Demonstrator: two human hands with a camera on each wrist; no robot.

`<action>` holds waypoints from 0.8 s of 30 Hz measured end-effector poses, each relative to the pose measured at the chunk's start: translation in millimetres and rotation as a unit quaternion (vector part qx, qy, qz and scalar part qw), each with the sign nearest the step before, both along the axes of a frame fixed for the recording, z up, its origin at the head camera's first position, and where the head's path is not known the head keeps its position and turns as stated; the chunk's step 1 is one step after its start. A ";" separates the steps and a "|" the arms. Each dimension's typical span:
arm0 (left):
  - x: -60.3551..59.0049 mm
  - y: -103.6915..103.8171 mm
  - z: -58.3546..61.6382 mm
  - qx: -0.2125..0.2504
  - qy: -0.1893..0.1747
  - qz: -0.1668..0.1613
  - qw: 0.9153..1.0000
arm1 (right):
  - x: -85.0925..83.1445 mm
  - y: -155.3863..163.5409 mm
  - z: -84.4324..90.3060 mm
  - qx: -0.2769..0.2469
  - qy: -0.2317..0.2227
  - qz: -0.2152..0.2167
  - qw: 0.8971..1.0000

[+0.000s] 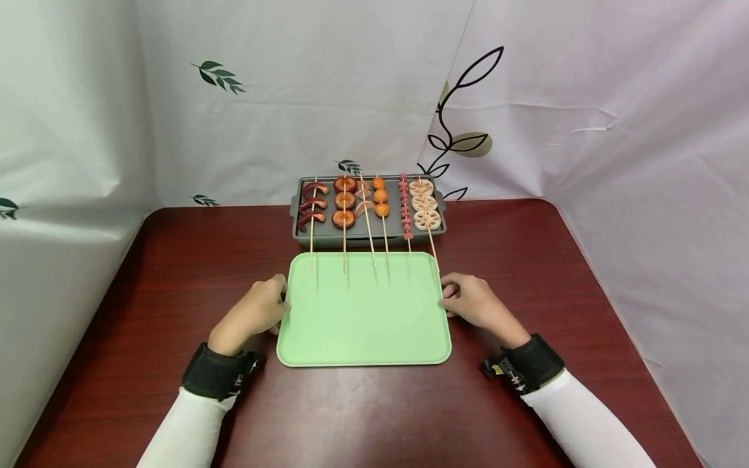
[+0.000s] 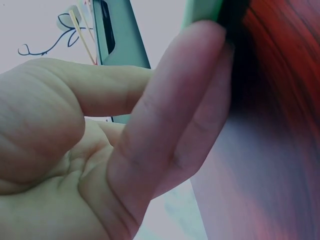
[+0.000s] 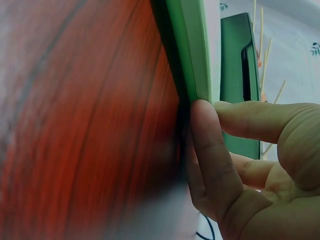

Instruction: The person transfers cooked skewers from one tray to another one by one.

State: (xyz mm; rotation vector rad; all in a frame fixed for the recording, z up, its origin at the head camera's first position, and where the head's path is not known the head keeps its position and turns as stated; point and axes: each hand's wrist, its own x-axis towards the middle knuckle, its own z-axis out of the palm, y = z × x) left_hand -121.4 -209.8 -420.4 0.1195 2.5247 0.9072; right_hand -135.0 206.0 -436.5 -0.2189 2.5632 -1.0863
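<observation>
A light green rectangular tray lies in the middle of the table, in front of a dark grill pan. My left hand grips the tray's left edge, thumb at the rim. On the opposite side my right hand pinches the right edge between thumb and fingers. The right wrist view shows the fingertips right at the tray's green side. In the left wrist view a finger meets the tray edge; most of the tray is out of that view.
Several skewers lie across the pan: dark curled pieces, mushrooms, orange balls, pink pieces and lotus root slices. Their sticks reach over the tray's far edge. White patterned cloth hangs behind the reddish-brown table.
</observation>
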 end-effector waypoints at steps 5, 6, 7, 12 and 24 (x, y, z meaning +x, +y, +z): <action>-2.9 6.4 -2.3 0.011 0.012 -0.006 1.000 | -3.5 9.8 1.3 0.012 0.011 0.000 1.000; -3.4 7.7 -2.7 0.012 0.012 -0.005 1.000 | -4.3 11.5 1.5 0.013 0.012 0.001 1.000; -3.7 8.9 -3.2 0.014 0.011 -0.005 1.000 | -5.2 13.1 1.4 0.014 0.014 0.003 1.000; -5.8 13.8 -4.0 0.016 0.004 0.002 1.000 | -8.5 18.2 0.2 0.019 0.012 0.001 1.000; -4.7 13.3 -4.2 0.018 -0.004 0.018 1.000 | -10.4 16.0 -4.3 0.008 0.010 -0.005 1.000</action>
